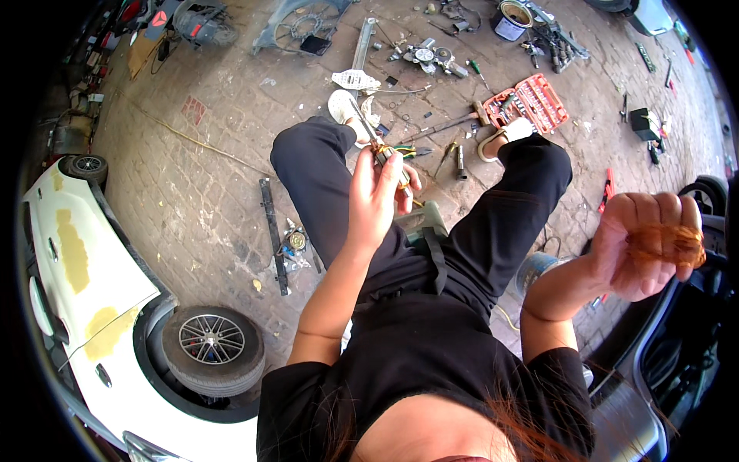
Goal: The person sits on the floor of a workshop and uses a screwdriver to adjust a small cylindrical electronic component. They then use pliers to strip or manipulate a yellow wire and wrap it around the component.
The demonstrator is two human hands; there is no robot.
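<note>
My left hand [377, 192] is closed on a motor armature [387, 160] with a long metal shaft that points up and away over my left foot. My right hand [639, 242], raised at the right with its palm toward me, grips a loose bundle of fine copper wire [666, 245] looped across its fingers. Below the armature, pliers with yellow-green handles [416, 152] lie on the ground between my feet, beside small hand tools [460, 162].
An open orange socket case [539, 100], a hammer [483, 113], metal parts [431, 58] and a paint can [509, 21] lie ahead. A white car [92, 292] with a loose wheel [212, 339] stands at left; a dark vehicle [677, 346] is at right. I sit on a green seat [423, 219].
</note>
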